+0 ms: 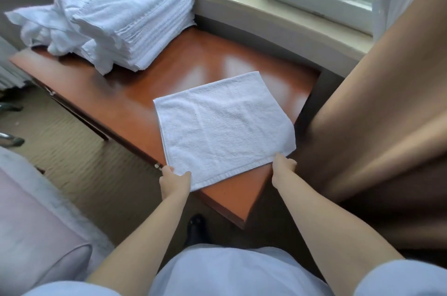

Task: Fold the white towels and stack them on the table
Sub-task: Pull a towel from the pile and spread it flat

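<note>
The left hand [174, 177] is pinching the near-left corner of the white towel [223, 126], thumb on top and fingers tucked under the hem. The right hand [283, 165] is pinching the near-right corner in much the same way — its fingertips are hidden under the cloth, so how far they are reaching beneath cannot be told. Both grips are sitting at the near edge of the surface [135, 99], the left one just past that edge, over the floor.

From the two grips the towel is lying away from the person, spread flat toward the window side. It is sitting at a slant to the surface, its far corner pointing toward the far-right corner of the surface. The hemmed near edge is running between the hands, so the likely fold axis is parallel to that hem, about halfway up the cloth. Carrying both corners forward to the far edge looks like the move this calls for, and neither hand is clearly nearer — they are sharing the hem evenly.

Further out, toward the far-left corner of the surface, the stack of folded towels [145, 27] is standing well apart from the towel in hand, so the left hand is on the nearer side. Just beside it, at the left edge, a loose heap of unfolded towels [55, 22] is resting against the stack.
</note>
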Demonstrator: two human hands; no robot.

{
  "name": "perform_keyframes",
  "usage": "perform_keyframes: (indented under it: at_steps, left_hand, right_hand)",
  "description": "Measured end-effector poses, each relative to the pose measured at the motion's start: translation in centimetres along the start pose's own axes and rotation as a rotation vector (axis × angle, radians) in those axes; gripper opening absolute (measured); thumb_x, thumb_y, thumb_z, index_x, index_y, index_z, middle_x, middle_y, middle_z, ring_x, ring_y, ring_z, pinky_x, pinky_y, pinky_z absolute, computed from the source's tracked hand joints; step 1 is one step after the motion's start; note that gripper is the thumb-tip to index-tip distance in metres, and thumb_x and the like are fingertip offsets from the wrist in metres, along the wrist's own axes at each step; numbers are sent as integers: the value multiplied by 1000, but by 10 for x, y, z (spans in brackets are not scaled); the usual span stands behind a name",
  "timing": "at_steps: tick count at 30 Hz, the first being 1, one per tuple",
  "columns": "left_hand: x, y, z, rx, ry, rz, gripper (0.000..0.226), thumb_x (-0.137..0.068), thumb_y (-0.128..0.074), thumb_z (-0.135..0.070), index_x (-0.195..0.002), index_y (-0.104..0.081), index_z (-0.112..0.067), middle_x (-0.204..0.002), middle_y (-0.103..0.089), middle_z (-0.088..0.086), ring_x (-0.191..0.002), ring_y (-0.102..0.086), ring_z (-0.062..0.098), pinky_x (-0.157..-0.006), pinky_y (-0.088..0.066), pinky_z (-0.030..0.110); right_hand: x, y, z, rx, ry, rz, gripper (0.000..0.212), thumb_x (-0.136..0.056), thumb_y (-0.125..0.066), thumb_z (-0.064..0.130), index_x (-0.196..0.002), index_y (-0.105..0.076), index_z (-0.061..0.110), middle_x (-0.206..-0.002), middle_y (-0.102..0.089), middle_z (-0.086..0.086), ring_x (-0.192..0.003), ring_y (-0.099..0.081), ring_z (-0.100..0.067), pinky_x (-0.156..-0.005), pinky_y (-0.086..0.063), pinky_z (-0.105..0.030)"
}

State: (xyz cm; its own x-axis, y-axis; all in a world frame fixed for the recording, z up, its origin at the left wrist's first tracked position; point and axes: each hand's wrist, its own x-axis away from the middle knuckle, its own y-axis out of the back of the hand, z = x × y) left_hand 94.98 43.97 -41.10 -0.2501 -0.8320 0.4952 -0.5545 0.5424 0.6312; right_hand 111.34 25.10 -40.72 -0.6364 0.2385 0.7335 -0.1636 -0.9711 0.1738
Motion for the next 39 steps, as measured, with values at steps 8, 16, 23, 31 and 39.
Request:
perform_keyframes:
  at_steps: [8,16,23,31,39]
  left_hand:
    - [23,-15,9,230,113,-166,43,-83,-71,-20,-113,-41,-13,-114,-55,10,-95,-65,35,-84,-55,46]
    - [38,-5,22,436,194,-276,7,-82,-68,-11,-88,-69,-8,-76,-68,9,-70,-66,26,-71,-57,32]
    - [52,29,-9,462,134,-357,25,-84,-59,-22,-62,-60,-11,-68,-63,7,-76,-68,36,-78,-58,44]
    - [23,50,-77,713,161,-363,10,-80,-57,-9,-86,-60,-2,-61,-59,8,-43,-52,15,-37,-40,18]
    - [-39,53,-161,1159,290,-229,12,-88,-52,-1,-97,-57,-8,-68,-55,6,-50,-52,9,-41,-46,16]
  right_hand:
    - [-16,11,21,-295,24,93,58,-88,-60,3,-142,-41,15,-134,-53,-5,-118,-56,-24,-101,-47,-37]
    - [-18,32,21,-263,-26,92,31,-87,-55,12,-117,-61,4,-93,-67,-6,-73,-64,-17,-57,-52,-25]
    - [16,20,48,-324,101,37,38,-98,-43,16,-132,-52,6,-118,-63,-12,-87,-64,-22,-65,-52,-30]
    - [21,-13,89,-356,233,-87,48,-90,-44,14,-138,-43,23,-121,-61,-5,-94,-67,-28,-77,-57,-34]
    - [-3,-78,133,-364,268,-102,38,-96,-38,17,-129,-55,22,-111,-68,-8,-79,-70,-20,-56,-51,-22]
